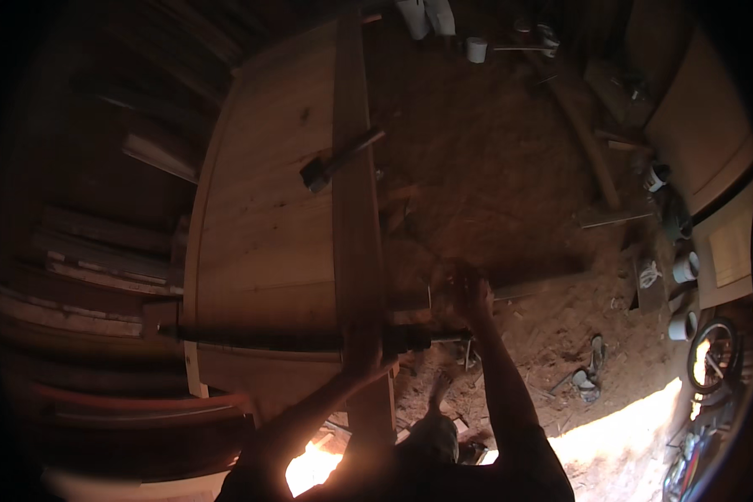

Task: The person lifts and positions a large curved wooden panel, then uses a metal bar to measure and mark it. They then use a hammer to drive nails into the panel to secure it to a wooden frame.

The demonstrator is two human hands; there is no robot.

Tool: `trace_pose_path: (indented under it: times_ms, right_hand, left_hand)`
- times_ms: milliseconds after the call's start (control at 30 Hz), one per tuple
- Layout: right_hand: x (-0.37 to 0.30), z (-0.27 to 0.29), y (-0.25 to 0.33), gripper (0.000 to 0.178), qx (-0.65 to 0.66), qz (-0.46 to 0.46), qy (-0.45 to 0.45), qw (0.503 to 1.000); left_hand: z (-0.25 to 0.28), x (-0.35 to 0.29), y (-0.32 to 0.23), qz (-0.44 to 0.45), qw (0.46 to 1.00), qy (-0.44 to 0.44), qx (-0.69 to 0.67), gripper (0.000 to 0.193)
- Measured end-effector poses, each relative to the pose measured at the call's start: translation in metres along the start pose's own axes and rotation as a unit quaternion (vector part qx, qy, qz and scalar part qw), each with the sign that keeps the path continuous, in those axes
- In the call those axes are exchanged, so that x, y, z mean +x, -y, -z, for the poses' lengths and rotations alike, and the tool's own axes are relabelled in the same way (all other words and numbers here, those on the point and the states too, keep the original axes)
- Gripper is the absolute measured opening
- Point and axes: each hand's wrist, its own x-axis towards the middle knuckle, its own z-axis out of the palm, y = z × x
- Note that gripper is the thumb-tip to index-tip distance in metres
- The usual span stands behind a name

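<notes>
A wide pale wooden panel (268, 217) lies lengthwise ahead of me, with a darker board (357, 209) along its right edge. Across its near part runs a long dark bar clamp (259, 338), its screw end (448, 336) sticking out past the right side. My left hand (365, 356) is closed around the clamp close to that end. My right hand (470, 294) is raised just above the screw end, smeared by motion, so its fingers cannot be made out. Farther up, a hammer (340, 161) rests on the panel and the darker board.
Stacked planks (109, 272) fill the left side. Wood scraps litter the dirt floor (477, 184), where a long timber (581, 134) lies. Along the right stand white pots (685, 268), leaning panels (711, 125) and a wheel (714, 356). Sunlight falls at the lower right.
</notes>
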Motion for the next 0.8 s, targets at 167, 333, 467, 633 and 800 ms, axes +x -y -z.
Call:
trace_pose_path:
  times_ms: [167, 333, 467, 633, 800]
  right_hand:
    - [0.021, -0.072, -0.083, 0.030, 0.115, -0.226, 0.197, 0.947]
    - [-0.003, -0.067, -0.163, 0.040, 0.076, -0.129, 0.107, 0.983]
    - [-0.037, -0.026, -0.074, 0.048, 0.254, -0.363, 0.120, 0.889]
    - [-0.179, 0.019, -0.039, 0.065, 0.470, -0.453, 0.102, 0.751]
    - [-0.182, 0.050, 0.025, 0.045, 0.388, -0.319, 0.061, 0.863]
  left_hand:
    - [-0.007, -0.022, 0.006, -0.007, 0.999, -0.028, 0.020, 0.088]
    - [0.001, 0.010, -0.012, 0.008, 1.000, 0.016, -0.007, 0.086]
    - [-0.002, -0.006, 0.004, 0.002, 1.000, -0.026, -0.006, 0.089]
    - [-0.007, -0.005, 0.005, -0.023, 0.999, -0.033, 0.022, 0.092]
    - [0.004, 0.000, -0.003, -0.035, 0.998, -0.041, -0.045, 0.093]
